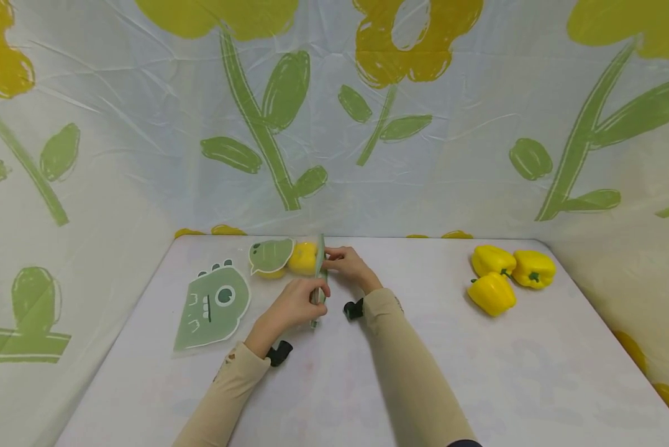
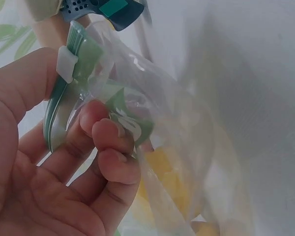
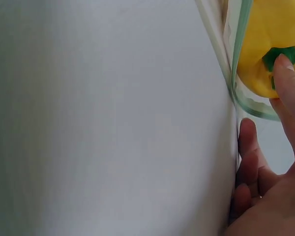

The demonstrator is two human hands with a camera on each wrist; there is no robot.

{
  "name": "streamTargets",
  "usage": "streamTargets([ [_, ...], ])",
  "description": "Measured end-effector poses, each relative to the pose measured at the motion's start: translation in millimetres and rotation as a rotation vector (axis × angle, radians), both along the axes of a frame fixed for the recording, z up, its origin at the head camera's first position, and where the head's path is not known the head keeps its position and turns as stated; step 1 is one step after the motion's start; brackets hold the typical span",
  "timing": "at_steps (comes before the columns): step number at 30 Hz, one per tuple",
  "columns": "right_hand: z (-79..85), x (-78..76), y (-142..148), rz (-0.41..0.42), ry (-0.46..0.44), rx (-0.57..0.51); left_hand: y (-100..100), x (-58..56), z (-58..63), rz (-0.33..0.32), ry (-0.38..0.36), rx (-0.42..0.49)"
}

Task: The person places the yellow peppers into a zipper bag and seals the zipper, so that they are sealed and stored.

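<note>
left hand (image 1: 297,302), frame centre, fingers curled, pinching green-edged bag (image 1: 271,254); right hand (image 1: 352,266), upper right of it, loosely open, one finger at yellow pepper (image 3: 271,34).

Zip bag (image 2: 187,110): clear plastic film, glossy, crinkled; slider (image 2: 67,64) opaque plastic. Yellow peppers (image 1: 492,293) smooth, glossy. Backdrop (image 1: 161,130) creased, faint plastic sheen. Sleeves (image 1: 418,366) matt cloth. Tabletop (image 1: 535,372) smooth, mostly matt.

I count three yellow bell peppers (image 1: 496,287), right, on the white table (image 1: 535,372); left, one flat green monster-face bag (image 1: 213,310). I log a second bag (image 1: 280,251), yellow contents (image 1: 304,258) showing: left hand (image 1: 296,302) pinching its edge, right hand (image 1: 352,267) touching it.
</note>
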State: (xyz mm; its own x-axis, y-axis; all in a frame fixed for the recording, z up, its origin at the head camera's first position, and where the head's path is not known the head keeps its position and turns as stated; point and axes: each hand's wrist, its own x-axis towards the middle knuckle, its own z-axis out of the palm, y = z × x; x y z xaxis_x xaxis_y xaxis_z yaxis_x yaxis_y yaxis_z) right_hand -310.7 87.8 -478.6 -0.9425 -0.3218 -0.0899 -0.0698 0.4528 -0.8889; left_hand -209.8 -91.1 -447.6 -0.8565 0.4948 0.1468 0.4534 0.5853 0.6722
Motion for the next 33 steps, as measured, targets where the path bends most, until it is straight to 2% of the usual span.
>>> streamTargets([
  [4, 4.1, 2.2, 7, 0.043, -0.021, -0.003, -1, 0.6, 0.9, -0.009, -0.016, -0.010],
  [8, 15.3, 7.7, 23, 0.064, -0.028, -0.005, -2, 0.9, 1.2, -0.020, -0.027, -0.022],
  [10, 25.9, 11.7, 35, 0.072, 0.002, 0.019, -2, 1.0, 1.3, -0.022, -0.031, -0.031],
  [14, 54.9, 24.2, 69, 0.066, 0.130, 0.108, -3, 1.4, 1.7, -0.018, -0.032, -0.053],
  [20, 100.0, 59.2, 140, -0.038, 0.356, 0.251, -6, 4.2, 2.3, -0.019, -0.023, -0.067],
  [24, 118.6, 85.6, 192, -0.174, 0.425, 0.409, -7, 5.8, 1.9, -0.014, -0.037, -0.063],
  [26, 121.2, 97.6, 216, -0.236, 0.414, 0.499, -8, 6.6, 1.8, -0.014, -0.044, -0.063],
  [29, 114.2, 111.6, 247, -0.288, 0.378, 0.621, -9, 7.8, 1.7, -0.020, -0.044, -0.062],
  [33, 92.4, 125.2, 269, -0.276, 0.326, 0.722, -9, 9.8, 2.2, -0.016, -0.041, -0.063],
])
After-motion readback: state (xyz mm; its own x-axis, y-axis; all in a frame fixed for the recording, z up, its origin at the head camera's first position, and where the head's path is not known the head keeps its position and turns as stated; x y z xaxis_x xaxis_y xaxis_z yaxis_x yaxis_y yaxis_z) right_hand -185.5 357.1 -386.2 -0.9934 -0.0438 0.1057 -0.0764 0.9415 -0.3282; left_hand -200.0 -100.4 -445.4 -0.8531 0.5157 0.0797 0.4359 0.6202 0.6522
